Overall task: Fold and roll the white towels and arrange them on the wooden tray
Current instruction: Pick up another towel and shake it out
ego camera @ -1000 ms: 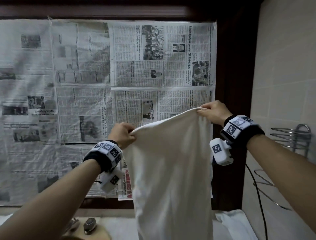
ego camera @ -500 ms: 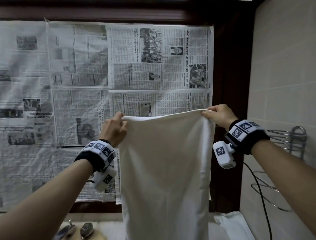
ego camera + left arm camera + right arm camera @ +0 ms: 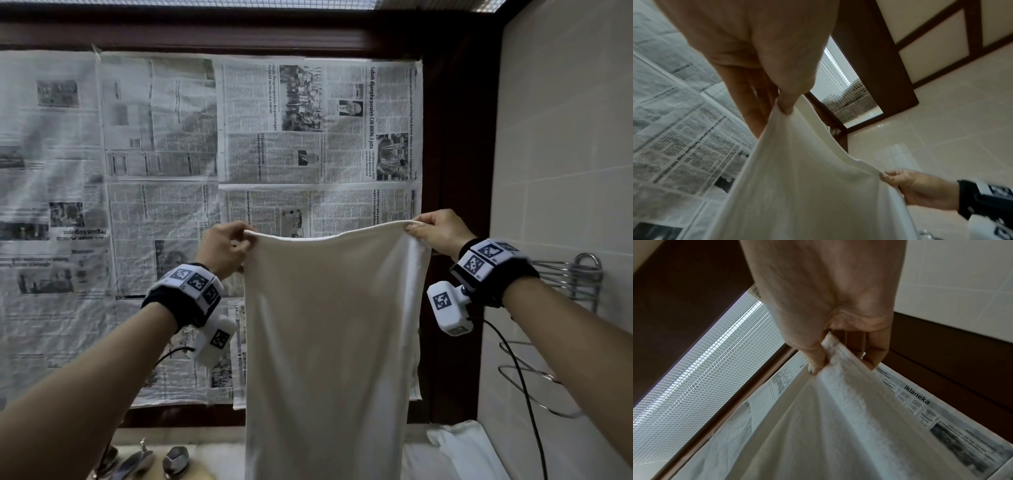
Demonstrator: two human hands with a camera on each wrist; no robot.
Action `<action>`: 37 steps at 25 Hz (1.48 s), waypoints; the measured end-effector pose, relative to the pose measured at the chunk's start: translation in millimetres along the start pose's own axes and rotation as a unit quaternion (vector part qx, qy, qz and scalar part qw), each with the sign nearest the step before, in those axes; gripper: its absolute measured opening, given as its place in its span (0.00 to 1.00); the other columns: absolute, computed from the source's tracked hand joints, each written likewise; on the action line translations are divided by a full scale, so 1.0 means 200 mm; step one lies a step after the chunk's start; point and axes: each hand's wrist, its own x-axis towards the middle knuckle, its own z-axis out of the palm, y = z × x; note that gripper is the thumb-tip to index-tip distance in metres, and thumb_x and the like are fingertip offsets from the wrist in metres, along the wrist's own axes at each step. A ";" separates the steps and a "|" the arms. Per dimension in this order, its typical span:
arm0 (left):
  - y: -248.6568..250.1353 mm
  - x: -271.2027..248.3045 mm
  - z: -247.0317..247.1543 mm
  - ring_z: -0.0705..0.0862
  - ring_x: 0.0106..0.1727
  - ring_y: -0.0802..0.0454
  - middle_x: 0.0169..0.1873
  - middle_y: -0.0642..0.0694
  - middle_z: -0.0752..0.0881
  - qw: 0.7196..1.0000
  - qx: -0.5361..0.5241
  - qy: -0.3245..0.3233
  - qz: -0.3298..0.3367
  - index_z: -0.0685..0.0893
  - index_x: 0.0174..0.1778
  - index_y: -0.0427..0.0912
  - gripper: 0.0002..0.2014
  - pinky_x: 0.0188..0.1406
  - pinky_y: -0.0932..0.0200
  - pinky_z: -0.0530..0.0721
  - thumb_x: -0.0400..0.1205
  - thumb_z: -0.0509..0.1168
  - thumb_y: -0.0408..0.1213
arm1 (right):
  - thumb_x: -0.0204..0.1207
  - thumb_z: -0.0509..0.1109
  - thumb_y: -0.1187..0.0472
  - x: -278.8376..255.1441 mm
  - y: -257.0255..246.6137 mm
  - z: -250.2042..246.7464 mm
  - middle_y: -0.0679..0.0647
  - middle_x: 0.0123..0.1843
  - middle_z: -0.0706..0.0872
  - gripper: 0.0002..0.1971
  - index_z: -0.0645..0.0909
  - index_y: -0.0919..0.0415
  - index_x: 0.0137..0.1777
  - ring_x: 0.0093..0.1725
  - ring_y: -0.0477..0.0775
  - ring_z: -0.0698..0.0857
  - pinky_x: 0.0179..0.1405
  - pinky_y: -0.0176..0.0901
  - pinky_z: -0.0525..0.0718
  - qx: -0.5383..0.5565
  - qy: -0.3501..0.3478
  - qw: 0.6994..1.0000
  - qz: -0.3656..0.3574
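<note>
Left hand point(image 3: 224, 248) pinches the top left corner of the white towel point(image 3: 329, 329), thumb & fingers curled tight on the hem; left wrist view shows the thumb point(image 3: 786, 104) pressed into the cloth fold. Right hand point(image 3: 436, 233) pinches the top right corner the same way, thumb point(image 3: 816, 360) on the near side, fingers behind the hem. Both hands raised approx. level, well apart, so the top edge runs nearly taut between them w/ a slight sag toward the left. Towel hangs straight down as one long panel, lower end out of frame at the bottom of the head view, in front of the table point(image 3: 219, 455) edge. Each wrist carries a black band w/ printed markers & a white camera block.

Behind the towel: newspaper sheets point(image 3: 164, 192) cover the window, dark wood frame point(image 3: 452, 205) round it, mesh strip above. Second white towel point(image 3: 462, 445) lies crumpled on the table, lower right. Chrome tap point(image 3: 137, 460) at lower left, partly cut off. Wire rack point(image 3: 568, 277) on the tiled wall to the right. Wooden tray not visible in any view.
</note>
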 end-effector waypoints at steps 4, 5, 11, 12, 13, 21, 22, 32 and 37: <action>0.04 -0.02 -0.04 0.90 0.37 0.47 0.38 0.42 0.88 0.999 -0.022 -0.024 -0.001 0.86 0.42 0.42 0.08 0.29 0.53 0.90 0.81 0.67 0.25 | 0.78 0.73 0.57 -0.05 -0.01 -0.01 0.52 0.39 0.88 0.05 0.89 0.58 0.45 0.41 0.50 0.85 0.37 0.38 0.81 -0.055 0.016 0.998 -0.014; 0.04 -0.03 -0.05 0.89 0.36 0.48 0.37 0.42 0.88 0.999 -0.037 -0.014 -0.015 0.85 0.44 0.43 0.07 0.29 0.53 0.90 0.83 0.66 0.27 | 0.79 0.72 0.58 -0.07 -0.01 -0.01 0.51 0.37 0.86 0.05 0.88 0.57 0.45 0.38 0.48 0.83 0.32 0.34 0.76 -0.074 0.024 0.997 -0.021; 0.10 -0.14 -0.05 0.88 0.40 0.46 0.43 0.41 0.86 0.998 -0.001 -0.003 -0.068 0.84 0.47 0.36 0.06 0.26 0.52 0.90 0.84 0.66 0.35 | 0.79 0.72 0.54 -0.23 -0.04 -0.01 0.56 0.38 0.86 0.13 0.87 0.66 0.44 0.36 0.50 0.85 0.27 0.39 0.84 -0.027 -0.021 0.999 0.042; 0.12 -0.17 -0.06 0.88 0.37 0.47 0.41 0.40 0.86 0.995 -0.040 -0.001 -0.086 0.84 0.46 0.35 0.07 0.24 0.53 0.89 0.84 0.67 0.35 | 0.80 0.71 0.54 -0.27 -0.05 -0.02 0.56 0.37 0.83 0.14 0.86 0.67 0.45 0.33 0.48 0.82 0.23 0.35 0.81 0.010 -0.031 0.998 0.045; 0.16 -0.20 -0.09 0.88 0.34 0.49 0.40 0.39 0.87 0.991 -0.084 0.000 -0.103 0.85 0.45 0.34 0.07 0.23 0.56 0.88 0.83 0.68 0.35 | 0.81 0.70 0.55 -0.32 -0.07 -0.04 0.55 0.35 0.80 0.14 0.86 0.68 0.46 0.31 0.47 0.79 0.20 0.32 0.77 0.043 -0.042 0.997 0.044; 0.51 -0.13 -0.27 0.80 0.23 0.57 0.24 0.48 0.84 0.947 -0.306 0.027 -0.092 0.85 0.37 0.38 0.04 0.18 0.68 0.77 0.77 0.69 0.29 | 0.81 0.70 0.60 -0.47 -0.45 -0.23 0.43 0.23 0.81 0.05 0.84 0.60 0.45 0.22 0.37 0.77 0.19 0.28 0.70 0.245 -0.044 0.969 0.014; 0.51 -0.11 -0.27 0.79 0.22 0.58 0.23 0.50 0.83 0.942 -0.319 0.032 -0.097 0.84 0.36 0.40 0.05 0.18 0.69 0.75 0.77 0.69 0.30 | 0.81 0.69 0.61 -0.46 -0.45 -0.22 0.42 0.21 0.80 0.05 0.83 0.61 0.46 0.20 0.37 0.76 0.17 0.28 0.68 0.252 -0.040 0.967 0.018; -0.39 -0.41 0.48 0.85 0.20 0.48 0.16 0.47 0.81 0.950 -0.147 0.002 -0.277 0.81 0.28 0.38 0.11 0.22 0.47 0.88 0.77 0.68 0.27 | 0.80 0.70 0.60 -0.43 0.40 0.46 0.59 0.31 0.85 0.11 0.83 0.64 0.37 0.18 0.45 0.79 0.17 0.35 0.79 -0.016 -0.078 0.981 0.178; -0.95 -0.87 0.91 0.88 0.31 0.51 0.30 0.45 0.87 0.942 -0.012 -0.030 -0.335 0.82 0.39 0.40 0.07 0.40 0.43 0.90 0.82 0.66 0.37 | 0.81 0.62 0.67 -0.73 0.97 0.91 0.68 0.37 0.87 0.13 0.79 0.64 0.35 0.25 0.52 0.89 0.20 0.38 0.82 0.015 -0.092 0.959 0.268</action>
